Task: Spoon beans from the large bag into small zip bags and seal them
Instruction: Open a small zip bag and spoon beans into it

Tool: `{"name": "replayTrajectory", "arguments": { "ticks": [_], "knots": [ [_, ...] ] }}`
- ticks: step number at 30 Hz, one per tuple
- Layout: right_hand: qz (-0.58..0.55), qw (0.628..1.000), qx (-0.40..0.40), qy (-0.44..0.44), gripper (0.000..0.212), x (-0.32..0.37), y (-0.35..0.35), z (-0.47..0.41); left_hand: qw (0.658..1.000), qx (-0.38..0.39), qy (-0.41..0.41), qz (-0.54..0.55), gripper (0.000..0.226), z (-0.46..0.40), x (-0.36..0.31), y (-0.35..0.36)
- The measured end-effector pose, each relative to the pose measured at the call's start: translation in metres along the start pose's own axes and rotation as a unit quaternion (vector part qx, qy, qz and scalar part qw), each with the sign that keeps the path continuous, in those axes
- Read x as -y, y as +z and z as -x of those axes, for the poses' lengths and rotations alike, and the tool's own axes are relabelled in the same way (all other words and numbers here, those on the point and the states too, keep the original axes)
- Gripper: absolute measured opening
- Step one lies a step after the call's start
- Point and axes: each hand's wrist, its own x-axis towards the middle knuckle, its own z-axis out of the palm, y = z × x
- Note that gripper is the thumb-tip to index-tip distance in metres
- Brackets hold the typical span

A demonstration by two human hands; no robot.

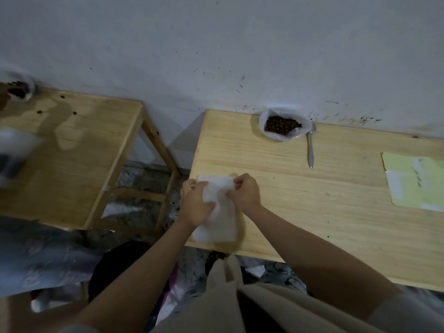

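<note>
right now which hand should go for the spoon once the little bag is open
The right hand, probably. The spoon lies on the table up and to its right, beside the large bag. The left hand is farther away and can hold the small zip bag.

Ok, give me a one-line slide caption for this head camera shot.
Both hands, left hand and right hand, grip a small zip bag at the table's near edge; bean bag and spoon wait by the wall.

both forearms bare to above elbow. left hand point(195, 205) and right hand point(245, 192) ungloved, no rings or watch seen. pale short sleeve edge point(394, 311) seen on right arm.
</note>
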Motion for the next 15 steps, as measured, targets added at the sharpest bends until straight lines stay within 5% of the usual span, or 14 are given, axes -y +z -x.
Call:
{"name": "replayTrajectory", "arguments": {
  "ticks": [7, 15],
  "knots": [
    [-0.063, 0.997, -0.037, 0.000, 0.029, 0.000, 0.006, 0.008, 0.996, -0.054, -0.003, 0.076, 0.061, 0.005, 0.001, 0.001],
    [-0.121, 0.992, -0.011, -0.046, 0.022, -0.007, -0.005, 0.006, 0.970, -0.149, 0.031, 0.191, 0.020, 0.005, -0.006, -0.021]
  ]
}}
